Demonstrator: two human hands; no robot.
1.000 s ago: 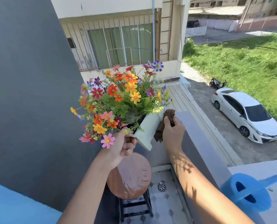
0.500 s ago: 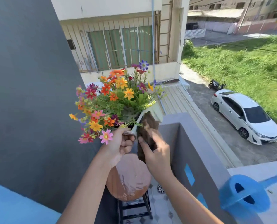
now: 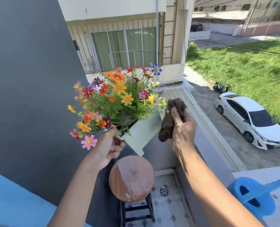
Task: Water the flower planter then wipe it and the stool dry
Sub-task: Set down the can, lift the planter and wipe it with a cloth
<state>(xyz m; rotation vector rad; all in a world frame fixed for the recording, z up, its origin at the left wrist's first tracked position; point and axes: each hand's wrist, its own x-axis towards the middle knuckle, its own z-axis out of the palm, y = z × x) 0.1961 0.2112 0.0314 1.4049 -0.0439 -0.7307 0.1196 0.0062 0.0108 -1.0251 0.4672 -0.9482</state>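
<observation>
Above the wet stool [image 3: 131, 178], left hand [image 3: 109, 147] pinches tilted planter [image 3: 141, 134] by one corner, right hand [image 3: 182, 126] clutching brown cloth [image 3: 168, 122] alongside; risk: wiping pressure could twist planter loose, dropping it.

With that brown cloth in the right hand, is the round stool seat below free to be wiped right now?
Probably yes. The right hand holds the cloth beside the planter, which the left hand holds lifted off the stool seat. Nothing rests on the seat; the planter's lower corner hangs just above its far edge.
</observation>
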